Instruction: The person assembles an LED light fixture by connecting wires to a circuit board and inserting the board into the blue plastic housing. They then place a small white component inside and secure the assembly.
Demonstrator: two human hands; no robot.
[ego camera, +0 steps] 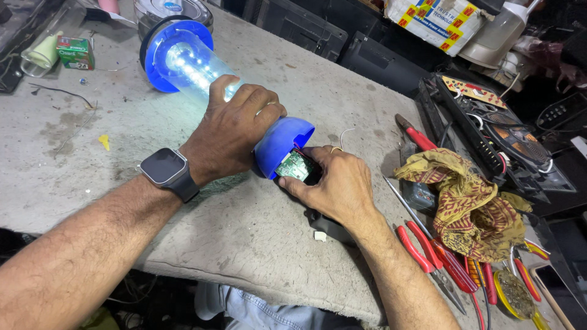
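Observation:
A blue lantern (183, 61) with a clear tube lies on its side on the grey workbench (244, 232), its white lights glowing. My left hand (232, 131), a smartwatch on its wrist, wraps around the clear tube close to the blue base cap (278, 143). My right hand (336, 180) is at the open underside of that cap, fingers pinching a small green circuit board (295, 165) with red wires running into the base.
To the right lie a yellow patterned cloth (471, 201), red-handled pliers and screwdrivers (440, 260), and an open black appliance with circuit boards (501, 134). A small green box (74, 52) and a pale bulb sit at the far left. A cardboard box (437, 21) stands behind.

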